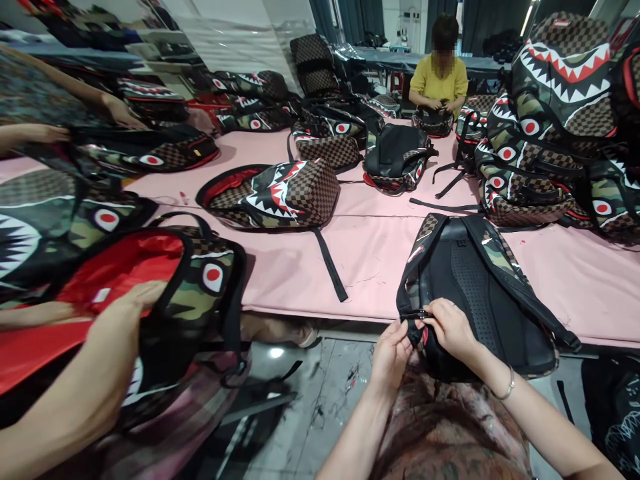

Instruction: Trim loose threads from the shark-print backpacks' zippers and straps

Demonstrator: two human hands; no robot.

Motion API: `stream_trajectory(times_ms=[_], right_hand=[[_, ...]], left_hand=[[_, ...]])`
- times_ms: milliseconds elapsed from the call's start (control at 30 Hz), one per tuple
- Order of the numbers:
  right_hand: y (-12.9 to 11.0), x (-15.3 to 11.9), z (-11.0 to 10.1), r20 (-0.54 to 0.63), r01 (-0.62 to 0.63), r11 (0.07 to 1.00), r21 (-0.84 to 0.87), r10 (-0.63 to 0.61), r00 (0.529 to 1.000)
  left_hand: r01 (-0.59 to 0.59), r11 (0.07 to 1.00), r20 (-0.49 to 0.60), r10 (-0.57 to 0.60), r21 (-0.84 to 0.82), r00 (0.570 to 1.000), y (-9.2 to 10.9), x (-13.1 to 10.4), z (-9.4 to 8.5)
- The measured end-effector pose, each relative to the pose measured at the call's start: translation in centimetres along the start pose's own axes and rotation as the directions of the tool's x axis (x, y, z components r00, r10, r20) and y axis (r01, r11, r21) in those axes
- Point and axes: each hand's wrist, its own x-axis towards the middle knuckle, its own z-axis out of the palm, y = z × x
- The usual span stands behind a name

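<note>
A black backpack [483, 293] with camouflage and brown-check trim lies back panel up at the table's front edge, partly over my lap. At its left lower side, my left hand [393, 353] pinches a bunched piece of black strap [414, 332]. Close beside it, my right hand [453, 327] has thumb and fingers closed on a thin, dark, shiny piece [416, 314], which may be a buckle or a tool; its kind is unclear. A bit of red shows between the hands. Two padded shoulder straps [493, 247] run along the backpack's back.
A pink-covered table [370, 253] holds several shark-mouth backpacks [295, 197], with a tall pile [545, 133] at right. Co-workers' arms reach into a red-lined backpack [125, 267] and another bag at left. A person in yellow [440, 80] works at the far end.
</note>
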Motion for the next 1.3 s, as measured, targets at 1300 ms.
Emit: stream_trajectory(times_ms=[1300], right_hand=[[0.4, 0.6, -1.5, -0.078, -0.099, 0.969, 0.225, 0.119, 0.99]], left_hand=[[-0.013, 0.999, 0.005, 0.012, 0.046, 1.0, 0.1, 0.0, 0.1]])
